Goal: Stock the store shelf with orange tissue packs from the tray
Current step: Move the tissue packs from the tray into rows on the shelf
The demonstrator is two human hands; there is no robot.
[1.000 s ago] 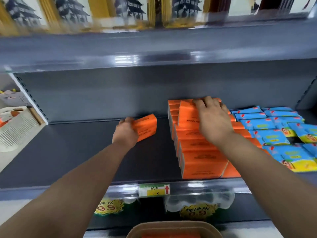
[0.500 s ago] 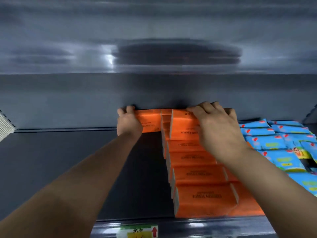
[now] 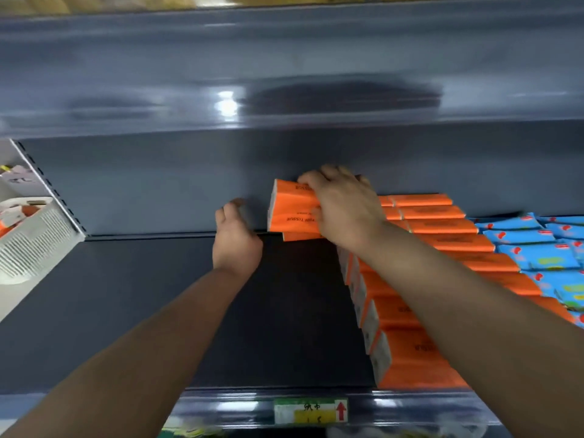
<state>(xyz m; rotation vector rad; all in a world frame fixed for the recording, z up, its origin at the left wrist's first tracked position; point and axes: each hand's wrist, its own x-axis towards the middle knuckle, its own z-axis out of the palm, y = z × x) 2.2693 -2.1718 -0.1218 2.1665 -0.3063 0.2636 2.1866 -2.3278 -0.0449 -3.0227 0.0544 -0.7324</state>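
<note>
- Nearest me, a price label [image 3: 309, 410] with a red arrow sits on the front edge of the shelf [image 3: 126, 311]
- Just behind that edge, right of the middle, a row of orange tissue packs [image 3: 410, 358] begins and runs back toward the rear edge, with more orange packs lying against its right side
- Blue packs [image 3: 553, 251] fill the right end of the shelf, touching the orange ones
- A white basket [image 3: 34, 241] stands beyond the shelf's left end, past the perforated upright
- My left hand [image 3: 235, 238] hovers over the bare dark deck near the rear edge, just left of the packs, with fingers loosely curled and nothing in them
- My right hand [image 3: 344, 210] grips one orange tissue pack [image 3: 292, 213], fingers over its top edge and thumb on its printed face; the pack is tilted, at the rear edge, left of the row's far end
- A second orange pack [image 3: 300, 237] shows just beneath it; I cannot tell whether the two touch
- The grey back panel [image 3: 158, 184] rises behind, and the upper shelf [image 3: 284, 58] overhangs it all
</note>
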